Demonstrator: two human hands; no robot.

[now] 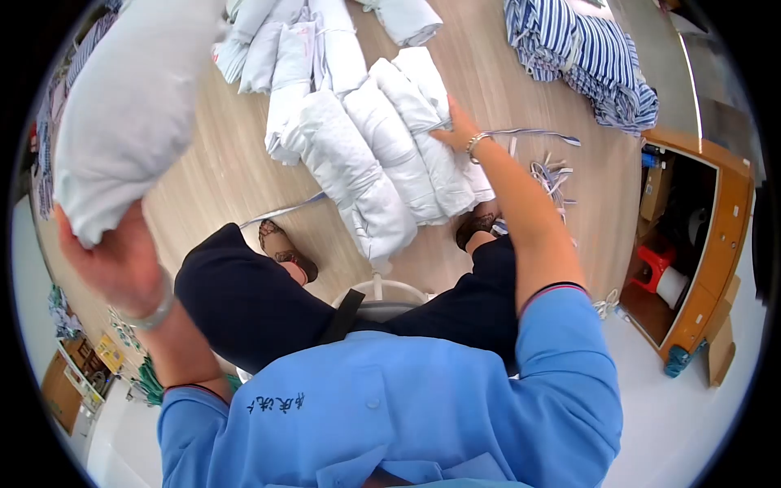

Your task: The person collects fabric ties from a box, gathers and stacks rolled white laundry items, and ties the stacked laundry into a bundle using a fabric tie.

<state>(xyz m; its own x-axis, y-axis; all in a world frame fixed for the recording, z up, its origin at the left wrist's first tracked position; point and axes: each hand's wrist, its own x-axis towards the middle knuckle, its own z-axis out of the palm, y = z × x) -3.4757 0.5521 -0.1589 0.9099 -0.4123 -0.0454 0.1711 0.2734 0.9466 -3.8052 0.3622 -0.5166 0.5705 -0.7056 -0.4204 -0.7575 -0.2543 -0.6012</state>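
Note:
My left hand [118, 264] is closed around the lower end of a thick white cloth roll [130, 114], raised at the left. Most of its fingers are hidden behind the cloth. At the centre, several white cloth rolls [350, 163] lie side by side on a wood-patterned surface [203, 163]. My right hand [462, 130] rests against the rightmost rolls, thumb and fingers apart, touching the cloth. A striped cloth strip [537, 132] comes out to the right of the rolls, and another strip end [285, 209] shows at their left.
More white rolls [293, 49] lie beyond the row. Blue-and-white striped folded cloth [590, 61] is piled at the upper right. Loose strips [553, 179] lie right of my forearm. An orange-brown cabinet [708, 252] holding a red stool [653, 264] stands at the right.

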